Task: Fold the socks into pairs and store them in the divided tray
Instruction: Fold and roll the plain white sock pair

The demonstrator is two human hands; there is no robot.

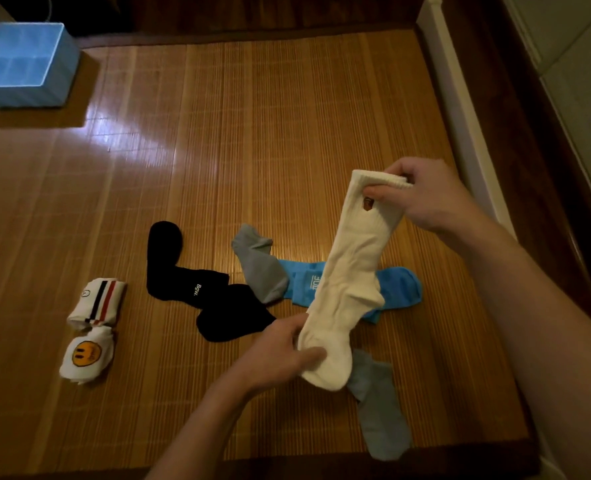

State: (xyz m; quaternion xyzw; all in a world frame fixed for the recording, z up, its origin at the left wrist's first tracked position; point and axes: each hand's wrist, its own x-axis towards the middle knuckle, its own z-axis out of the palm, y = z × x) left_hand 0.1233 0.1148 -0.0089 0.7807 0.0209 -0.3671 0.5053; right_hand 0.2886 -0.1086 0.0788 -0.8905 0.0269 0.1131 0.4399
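Observation:
A long cream sock (351, 271) is stretched in the air between my hands. My right hand (429, 195) pinches its ribbed cuff at the top, and my left hand (287, 351) grips its toe end below. Under it on the bamboo mat lie a bright blue sock (399, 285), two grey socks (259, 268) (380, 410) and two black socks (183, 271). Two folded white bundles sit at the left, one striped (96, 299), one with a smiley face (86, 355). The light blue divided tray (56, 67) stands at the far left corner.
The bamboo mat (252, 133) covers a wooden platform whose near edge runs along the bottom. A white rail (460, 109) and a wall border the right side. Bare mat lies between the tray and the socks.

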